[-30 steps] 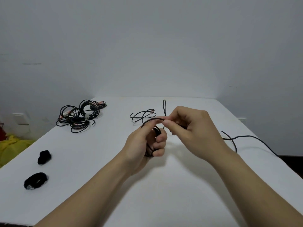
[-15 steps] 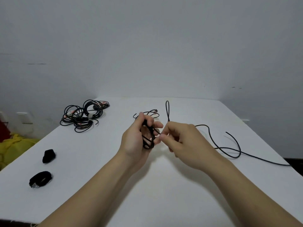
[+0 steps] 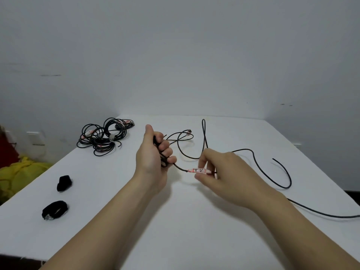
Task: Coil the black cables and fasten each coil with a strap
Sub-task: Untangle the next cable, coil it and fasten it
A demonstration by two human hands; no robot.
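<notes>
My left hand point(image 3: 153, 160) is closed around a small coil of thin black cable point(image 3: 253, 152) above the middle of the white table point(image 3: 194, 240). A short stretch of that cable runs right to my right hand point(image 3: 220, 172), which pinches it at a white tag point(image 3: 198, 170) marked "TV". The loose remainder loops over the table to the right and trails off the right edge. Its plug end point(image 3: 188, 131) lies behind my hands. Two black straps point(image 3: 64, 183) point(image 3: 55, 209) lie at the near left.
A pile of coiled black cables point(image 3: 103, 138) with white tags lies at the far left of the table. Yellow fabric point(image 3: 21, 174) sits on the floor beyond the left edge. A plain grey wall stands behind the table.
My hands have drawn apart: the left has risen with the coil, the right has slid out along the cable to the tag. The loose cable has spread further right.
</notes>
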